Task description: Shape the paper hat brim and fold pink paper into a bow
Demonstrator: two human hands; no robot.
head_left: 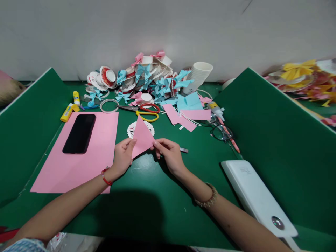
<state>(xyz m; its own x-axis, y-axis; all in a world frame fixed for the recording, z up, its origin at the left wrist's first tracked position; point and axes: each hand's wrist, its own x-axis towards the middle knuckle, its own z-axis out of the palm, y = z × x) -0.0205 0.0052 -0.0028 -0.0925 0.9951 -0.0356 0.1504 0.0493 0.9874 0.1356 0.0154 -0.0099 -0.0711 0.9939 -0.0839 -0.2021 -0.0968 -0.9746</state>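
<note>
A pink paper triangle (142,137) is held up between my two hands, its point upward. My left hand (123,155) pinches its left edge between thumb and fingers. At its right corner, my right hand (169,154) pinches the paper with thumb and forefinger. Behind the triangle a white lacy paper disc (131,130) lies partly hidden on the green table (136,217). Scissors (148,112) with red and yellow handles rest just beyond the disc. A small cutter-like item (184,150) lies by my right hand, partly covered by it.
Pink sheets (102,157) under a black phone (79,134) lie left. Glue sticks (67,112), a tape ring (109,105), paper decorations (143,75) and stacked cups (198,77) stand behind. Right are paper scraps (195,114), glasses (222,133) and a white device (258,196). Green partitions (283,140) flank the table.
</note>
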